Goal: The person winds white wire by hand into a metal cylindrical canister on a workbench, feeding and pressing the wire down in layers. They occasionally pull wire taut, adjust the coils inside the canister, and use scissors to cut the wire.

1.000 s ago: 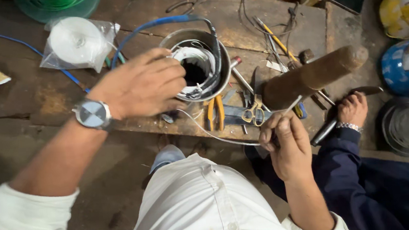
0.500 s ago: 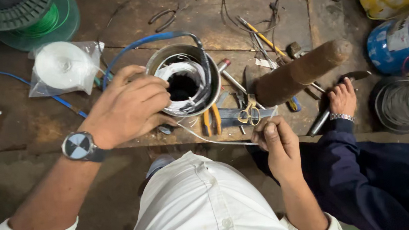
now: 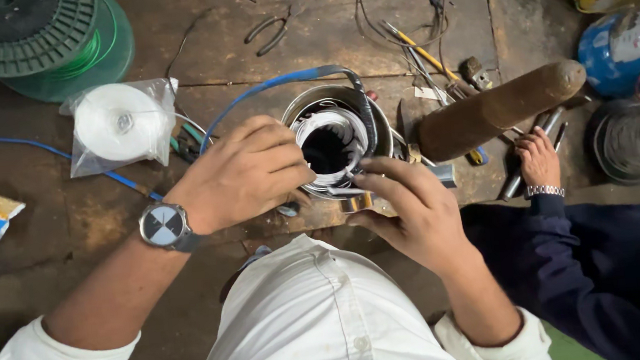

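Left hand (image 3: pixel 246 171), right hand (image 3: pixel 408 211) grip motor stator (image 3: pixel 332 144)

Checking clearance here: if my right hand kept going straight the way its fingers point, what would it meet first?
Probably the round metal motor housing: the right hand already has its fingers at the near rim, pointing toward the left hand on the other side.

The round metal housing (image 3: pixel 336 144) stands on the workbench (image 3: pixel 260 23) between the left hand (image 3: pixel 238 175) and the right hand (image 3: pixel 408 211). Left of the left hand lies a bagged roll (image 3: pixel 118 124), with a wire spool (image 3: pixel 37 39) behind it. Right of the right hand lies a cylindrical bar (image 3: pixel 499 106), another person's hand (image 3: pixel 538 157) just before it. Pliers (image 3: pixel 269 34) lie behind the housing.
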{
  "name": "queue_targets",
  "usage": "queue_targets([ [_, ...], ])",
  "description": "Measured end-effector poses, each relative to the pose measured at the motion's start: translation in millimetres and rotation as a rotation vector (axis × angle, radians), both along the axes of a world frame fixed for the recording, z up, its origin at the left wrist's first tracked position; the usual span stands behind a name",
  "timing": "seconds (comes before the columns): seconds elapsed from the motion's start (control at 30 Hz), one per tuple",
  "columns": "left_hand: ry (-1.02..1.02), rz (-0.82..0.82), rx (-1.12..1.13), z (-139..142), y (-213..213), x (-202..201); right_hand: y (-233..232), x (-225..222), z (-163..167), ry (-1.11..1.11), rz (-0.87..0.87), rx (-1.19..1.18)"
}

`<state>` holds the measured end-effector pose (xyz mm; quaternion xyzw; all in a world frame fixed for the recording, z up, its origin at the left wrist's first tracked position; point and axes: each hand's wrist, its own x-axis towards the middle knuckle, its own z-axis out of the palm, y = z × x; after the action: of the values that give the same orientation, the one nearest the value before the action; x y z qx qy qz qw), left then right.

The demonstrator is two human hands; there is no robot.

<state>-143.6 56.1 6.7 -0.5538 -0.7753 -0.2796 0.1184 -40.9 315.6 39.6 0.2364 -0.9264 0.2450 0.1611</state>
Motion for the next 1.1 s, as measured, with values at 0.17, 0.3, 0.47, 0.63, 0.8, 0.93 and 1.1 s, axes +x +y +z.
queue_targets([
  [0.17,-0.004,-0.055,0.048,2.6,1.9,-11.8,-11.4,-15.4,6.6,-0.295,-0.034,0.249],
  [0.3,0.023,-0.033,0.013,-2.0,-0.6,-9.0,-12.7,-15.7,-0.7,-0.273,-0.06,0.216],
  [0.47,-0.04,0.008,0.044,-4.5,-1.7,-2.1,-14.8,-10.9,-18.9,-0.185,-0.091,0.151],
  [0.63,-0.098,0.025,0.018,-6.1,-0.8,-5.5,-17.5,-9.0,-28.8,-0.198,-0.146,0.124],
  [0.8,-0.071,0.097,0.025,0.4,-0.8,5.3,-14.9,-7.4,-32.2,-0.23,-0.135,0.024],
  [0.93,0.097,0.277,-0.02,10.5,20.6,38.4,-8.9,-5.5,-39.7,-0.171,-0.148,-0.127],
  [1.1,0.158,0.422,-0.169,-9.9,63.8,45.5,-9.9,8.4,-53.1,-0.042,-0.403,-0.544],
])
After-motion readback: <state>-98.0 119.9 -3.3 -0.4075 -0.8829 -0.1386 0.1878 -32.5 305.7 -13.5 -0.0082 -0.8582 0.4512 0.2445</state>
